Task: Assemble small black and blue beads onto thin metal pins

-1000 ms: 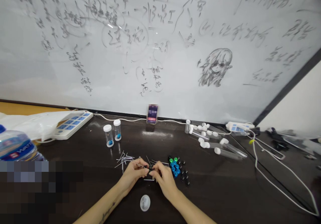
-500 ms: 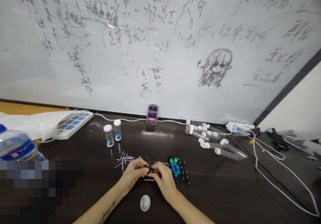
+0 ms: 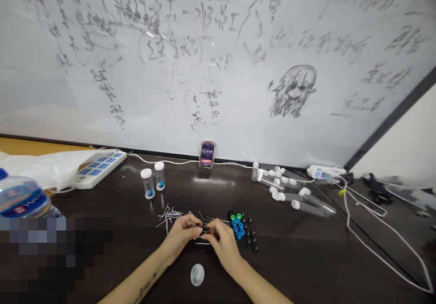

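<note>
My left hand (image 3: 180, 233) and my right hand (image 3: 223, 242) meet over the dark table, fingertips pinched close together. Between them is a small black part (image 3: 204, 229), mostly covered by the fingers, and each hand grips it from its own side. Thin, bent metal rods (image 3: 167, 215) lie scattered beside and behind my left hand. Just right of my right hand sit several blue round pieces (image 3: 238, 228), green round pieces (image 3: 239, 216) and small black pieces (image 3: 252, 240). A whitish oval disc (image 3: 197, 275) rests between my forearms.
Two clear vials (image 3: 148, 187) with white caps stand behind, blue bits inside. Capped clear tubes (image 3: 311, 206) lie at the right, near a power strip (image 3: 325, 172) and loose white cable. Another power strip (image 3: 102, 170) and a water bottle (image 3: 25, 197) are at left. A phone (image 3: 207, 154) leans against the whiteboard.
The fingers of both hands have shifted very slightly around the small black part. Everything else on the table stays put.
</note>
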Available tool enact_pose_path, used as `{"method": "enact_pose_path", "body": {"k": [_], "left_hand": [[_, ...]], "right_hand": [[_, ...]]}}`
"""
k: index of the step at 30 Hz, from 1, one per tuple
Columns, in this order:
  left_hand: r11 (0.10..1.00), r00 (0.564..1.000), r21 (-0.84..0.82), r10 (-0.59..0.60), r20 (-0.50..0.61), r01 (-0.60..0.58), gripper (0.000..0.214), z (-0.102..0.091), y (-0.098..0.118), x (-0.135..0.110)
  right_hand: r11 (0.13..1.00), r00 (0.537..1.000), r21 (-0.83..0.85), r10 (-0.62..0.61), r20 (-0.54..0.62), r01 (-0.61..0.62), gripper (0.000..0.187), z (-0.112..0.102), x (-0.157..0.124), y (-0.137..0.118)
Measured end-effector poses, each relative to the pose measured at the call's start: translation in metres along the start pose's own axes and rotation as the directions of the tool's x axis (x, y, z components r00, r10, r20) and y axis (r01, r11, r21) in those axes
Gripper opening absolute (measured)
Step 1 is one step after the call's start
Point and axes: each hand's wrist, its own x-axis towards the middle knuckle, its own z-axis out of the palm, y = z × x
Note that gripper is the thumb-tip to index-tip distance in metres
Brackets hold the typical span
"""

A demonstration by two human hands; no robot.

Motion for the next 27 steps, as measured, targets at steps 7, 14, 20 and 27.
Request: {"method": "enact_pose_path", "body": {"k": [7,14,20,27], "left_hand": [[1.0,1.0,0.008,-0.01,0.018,0.01,0.017,0.0021,0.0021,-0.002],[1.0,1.0,0.009,-0.006,0.0,0.006,0.018,0.0015,0.0018,-0.0011],[1.0,1.0,0.023,-0.009,0.008,0.009,0.018,0.0042,0.0034,-0.0029],[1.0,1.0,0.007,-0.008,-0.008,0.008,0.019,0.0027,0.0028,-0.0026]], "right_hand": [[0.996,0.997,0.079,0.042,0.061,-0.047,0.013,-0.0009,-0.0006,0.0015],[1.0,1.0,0.002,-0.012,-0.007,0.012,0.012,-0.0005,-0.0015,-0.0009],[0.997,0.996,0.058,0.036,0.077,-0.041,0.021,-0.0021,0.0005,0.0005],[1.0,1.0,0.022,-0.004,0.015,0.003,0.011,-0.0014,-0.0006,-0.0012]]}}
